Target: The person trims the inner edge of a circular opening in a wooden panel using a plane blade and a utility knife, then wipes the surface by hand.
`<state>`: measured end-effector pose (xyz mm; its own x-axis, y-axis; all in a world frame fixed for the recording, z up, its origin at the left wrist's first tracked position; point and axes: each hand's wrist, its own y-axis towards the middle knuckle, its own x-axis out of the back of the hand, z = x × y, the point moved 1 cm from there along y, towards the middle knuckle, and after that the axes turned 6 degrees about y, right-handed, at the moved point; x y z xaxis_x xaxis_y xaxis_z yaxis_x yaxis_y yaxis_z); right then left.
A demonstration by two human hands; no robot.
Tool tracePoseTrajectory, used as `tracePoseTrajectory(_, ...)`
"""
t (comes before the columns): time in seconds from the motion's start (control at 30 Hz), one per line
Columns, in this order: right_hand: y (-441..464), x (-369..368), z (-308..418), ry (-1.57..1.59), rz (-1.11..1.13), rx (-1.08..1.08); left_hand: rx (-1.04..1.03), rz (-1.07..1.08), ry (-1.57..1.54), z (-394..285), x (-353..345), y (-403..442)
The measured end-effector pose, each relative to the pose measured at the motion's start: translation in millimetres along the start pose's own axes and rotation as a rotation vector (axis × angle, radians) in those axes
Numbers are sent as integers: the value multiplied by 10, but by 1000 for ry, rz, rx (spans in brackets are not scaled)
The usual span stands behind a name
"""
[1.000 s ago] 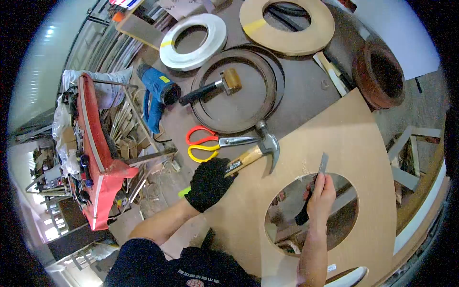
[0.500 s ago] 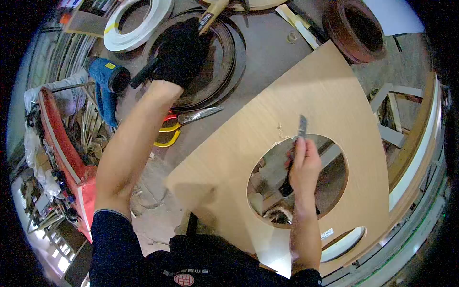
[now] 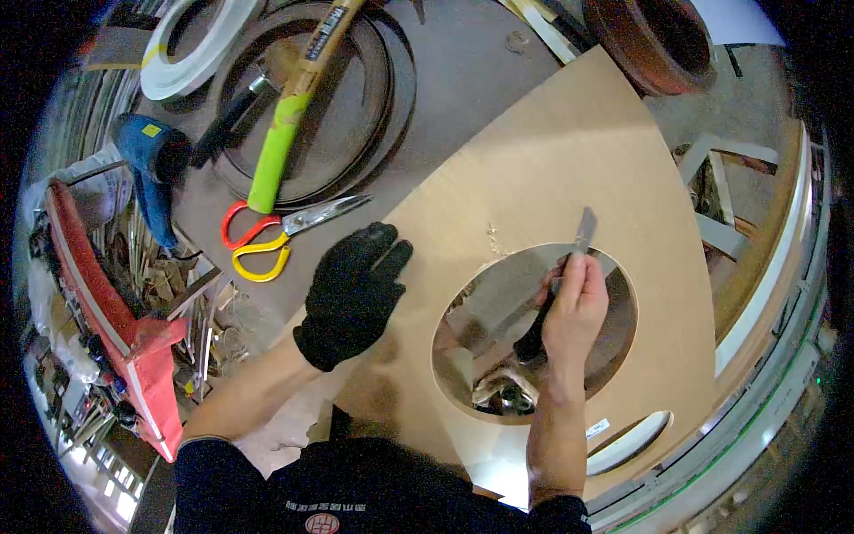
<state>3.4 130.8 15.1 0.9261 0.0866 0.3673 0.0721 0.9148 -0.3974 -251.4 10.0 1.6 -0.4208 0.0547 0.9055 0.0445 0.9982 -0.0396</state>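
My left hand (image 3: 349,298), in a black glove, is over the left edge of a light wood panel (image 3: 551,160). Its fingers are stretched out and hold nothing. My bare right hand (image 3: 574,311) is wrapped round a knife with a flat metal blade (image 3: 584,229) and a black handle (image 3: 532,336). The blade points up and away, above the far rim of a large round cutout in the panel. Small wood shavings (image 3: 493,238) lie beside that rim. Scissors (image 3: 286,230) with red and yellow handles rest just left of the panel, near my gloved fingers.
A hammer (image 3: 289,125) with a green grip lies across a coil of dark edging strip (image 3: 387,116). Beside it are a black-handled tool (image 3: 229,120), a blue heat gun (image 3: 151,165) and a white roll (image 3: 182,71). A brown roll (image 3: 623,62) stands at the far right.
My left hand has let go of the hammer on the coil and come back toward me, to the panel's left edge. My right hand still holds the knife over the cutout. The view has shifted slightly.
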Motion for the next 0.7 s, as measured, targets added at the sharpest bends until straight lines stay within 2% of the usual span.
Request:
tracePoseTrajectory(0.03, 8, 33, 28, -11, -7, -52, 47, 30, 11, -12, -23, 18)
tracePoseTrajectory(0.13, -49, -14, -71, -193, 32, 84, 45, -10, 26, -58, 13, 67)
tracePoseTrajectory(0.2, -155, -131, -74, -294, 161, 107, 22, -26, 37, -49, 21, 52)
tracePoseTrajectory(0.27, -51, -62, 21, -155, 64, -22, 15, -46, 45, -45, 4, 45)
tracePoseTrajectory(0.37, -15, -30, 52, -77, 40, -23, 30, -44, 37, -71, 28, 68)
tracePoseTrajectory(0.4, -33, -111, 5, -253, 81, 122, 31, -48, 31, -73, 16, 64)
tracePoseTrajectory(0.47, -163, -238, -2, -232, 168, 91, 32, -58, 25, -53, 3, 61)
tracePoseTrajectory(0.5, -130, -218, 17, -207, 121, 98, 39, -42, 30, -46, 8, 61)
tracePoseTrajectory(0.6, -10, -151, 71, 72, 7, -70, 60, -17, 42, -66, 18, 47)
tracePoseTrajectory(0.67, -125, -259, 19, -216, 134, 38, 50, -37, 42, -65, 13, 49)
tracePoseTrajectory(0.7, -241, -350, -32, -244, 188, 107, 45, -45, 34, -62, 12, 47)
